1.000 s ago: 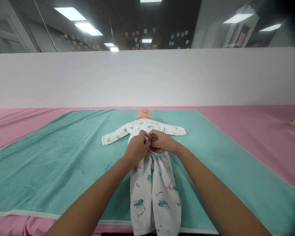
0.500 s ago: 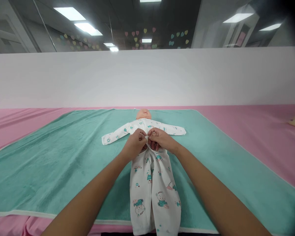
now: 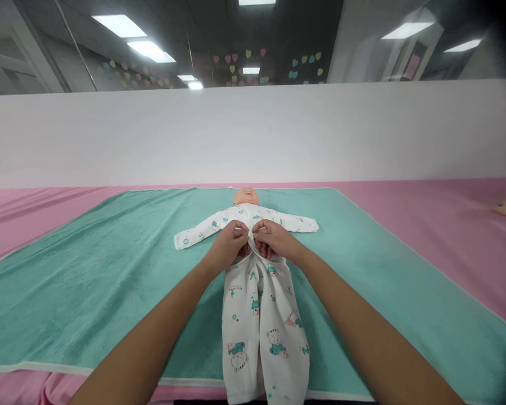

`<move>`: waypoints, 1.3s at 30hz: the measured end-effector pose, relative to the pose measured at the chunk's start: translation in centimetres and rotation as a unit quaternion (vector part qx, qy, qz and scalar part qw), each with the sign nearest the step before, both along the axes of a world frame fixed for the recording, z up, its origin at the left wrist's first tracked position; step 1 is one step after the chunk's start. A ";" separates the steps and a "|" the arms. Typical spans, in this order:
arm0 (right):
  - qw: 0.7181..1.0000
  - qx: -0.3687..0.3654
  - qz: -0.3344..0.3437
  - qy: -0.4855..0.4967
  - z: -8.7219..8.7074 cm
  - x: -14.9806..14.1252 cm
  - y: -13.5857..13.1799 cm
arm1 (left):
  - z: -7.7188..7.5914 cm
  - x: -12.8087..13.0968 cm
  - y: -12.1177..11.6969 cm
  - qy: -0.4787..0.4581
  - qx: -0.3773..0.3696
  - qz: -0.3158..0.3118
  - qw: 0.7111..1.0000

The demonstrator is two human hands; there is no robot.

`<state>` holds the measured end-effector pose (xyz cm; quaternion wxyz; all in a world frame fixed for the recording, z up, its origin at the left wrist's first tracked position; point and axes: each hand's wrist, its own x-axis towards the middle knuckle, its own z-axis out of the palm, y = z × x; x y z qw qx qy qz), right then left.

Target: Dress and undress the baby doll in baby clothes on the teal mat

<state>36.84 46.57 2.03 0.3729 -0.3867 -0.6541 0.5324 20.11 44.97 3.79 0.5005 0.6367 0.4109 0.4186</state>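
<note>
Left hand eased away from right hand, each grip pinching printed garment, tiny lettering unreadable

The person's left forearm and right forearm are bare, smooth and slim, broadest at the lower edge of the view and tapering evenly to narrow, bare wrists. The left grip and right grip are bare human hands with slender fingers; their nails are too small to make out.
</note>
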 end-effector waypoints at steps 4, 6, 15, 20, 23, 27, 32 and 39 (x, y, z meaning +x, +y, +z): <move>1.000 -0.003 0.002 0.001 0.1 0.0 -0.1 | -0.2 0.0 0.1 -0.007 0.002 0.000 1.000; 1.000 -0.002 0.005 0.003 0.2 0.0 -0.1 | -0.3 0.0 0.2 -0.012 -0.001 -0.001 1.000; 1.000 0.000 0.007 0.000 0.3 -0.1 -0.2 | -0.1 0.1 0.0 -0.016 -0.007 0.000 1.000; 1.000 0.000 0.011 0.003 0.1 -0.1 0.0 | -0.1 0.1 0.0 -0.014 -0.009 0.005 1.000; 1.000 0.006 0.012 0.002 0.1 -0.1 0.0 | -0.2 0.1 0.1 -0.010 -0.008 0.007 1.000; 1.000 0.011 0.019 0.002 0.0 0.0 0.0 | -0.1 0.0 0.2 -0.011 -0.006 0.014 1.000; 1.000 0.015 0.016 -0.007 0.1 0.0 -0.1 | -0.1 0.0 0.4 -0.026 0.000 0.020 0.999; 1.000 0.010 0.017 0.001 0.1 0.0 -0.2 | 0.0 -0.3 0.5 0.107 0.054 0.056 0.991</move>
